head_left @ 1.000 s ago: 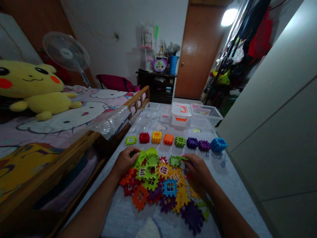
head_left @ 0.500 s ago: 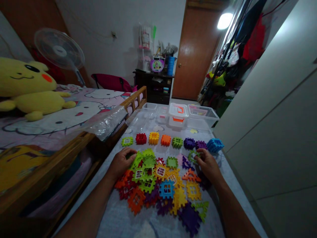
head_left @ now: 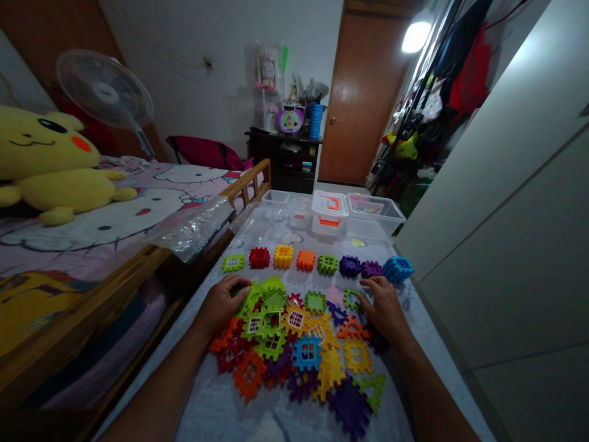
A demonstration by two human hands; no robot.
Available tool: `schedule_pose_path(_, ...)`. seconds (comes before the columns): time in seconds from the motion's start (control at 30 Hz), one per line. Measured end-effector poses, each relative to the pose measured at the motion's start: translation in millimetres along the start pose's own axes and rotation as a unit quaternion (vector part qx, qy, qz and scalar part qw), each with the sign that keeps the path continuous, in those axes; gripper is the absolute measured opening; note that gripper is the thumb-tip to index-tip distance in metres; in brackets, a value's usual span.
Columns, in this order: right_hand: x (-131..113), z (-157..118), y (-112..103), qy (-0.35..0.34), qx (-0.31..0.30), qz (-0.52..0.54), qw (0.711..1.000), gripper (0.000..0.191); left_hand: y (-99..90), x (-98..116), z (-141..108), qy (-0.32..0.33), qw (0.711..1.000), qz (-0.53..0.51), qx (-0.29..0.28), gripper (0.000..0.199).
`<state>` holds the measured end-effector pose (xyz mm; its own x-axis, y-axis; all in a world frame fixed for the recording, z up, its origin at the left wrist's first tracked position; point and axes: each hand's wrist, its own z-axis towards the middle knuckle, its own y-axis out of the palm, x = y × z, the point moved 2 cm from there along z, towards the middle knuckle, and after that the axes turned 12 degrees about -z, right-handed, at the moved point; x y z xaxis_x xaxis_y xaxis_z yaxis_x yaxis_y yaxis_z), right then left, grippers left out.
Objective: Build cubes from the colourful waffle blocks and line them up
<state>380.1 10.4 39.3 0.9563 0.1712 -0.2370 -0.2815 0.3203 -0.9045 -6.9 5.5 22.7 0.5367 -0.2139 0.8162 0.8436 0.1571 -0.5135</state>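
A pile of interlocking plastic pieces, among them a blue window piece (head_left: 307,352) and a dark purple square (head_left: 350,406), lies on the cloth-covered table (head_left: 271,423). My left hand (head_left: 226,302) rests at the pile's left edge, fingers curled apart beside light green pieces (head_left: 254,301); nothing is seen in its grasp. At the right edge, my right hand (head_left: 381,305) has its fingers spread beside a green piece (head_left: 351,298) lying flat. Behind the pile runs a row of sorted stacks, from a light green one (head_left: 234,263) to a blue one (head_left: 398,269).
Clear plastic boxes (head_left: 375,212) and a lidded box with orange clips (head_left: 329,212) stand at the table's far end. A wooden bed rail (head_left: 251,179) borders the left side; a white cabinet (head_left: 506,233) flanks the right.
My right hand has let go of the green piece, which now lies flat at the pile's upper right, and its fingers have opened. The view has shifted slightly.
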Motion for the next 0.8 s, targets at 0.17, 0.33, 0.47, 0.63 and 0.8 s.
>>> schedule_pose_path(0.17, -48, -4, -3, -0.148, -0.060, 0.040, 0.986, 0.031, 0.3, 0, 0, 0.004, 1.000, -0.002, -0.001, 0.024)
schedule_pose_path(0.33, -80, -10, 5, -0.190, -0.150, 0.029, 0.970, 0.042, 0.7, 1, -1, 0.002, 1.000, -0.004, -0.006, 0.025)
schedule_pose_path(0.47, -78, -7, 9, -0.188, -0.155, 0.041, 0.969, 0.027, 0.6, 2, -1, 0.002, 1.000, -0.007, -0.010, 0.025)
schedule_pose_path(0.63, -63, 0, 5, -0.078, -0.086, 0.112, 0.987, 0.027, 0.3, 2, -1, -0.003, 1.000, -0.004, -0.008, 0.025)
schedule_pose_path(0.8, -50, 4, 3, 0.048, -0.081, 0.135, 0.986, 0.028, 0.5, 1, 0, 0.000, 1.000, 0.003, -0.015, 0.026)
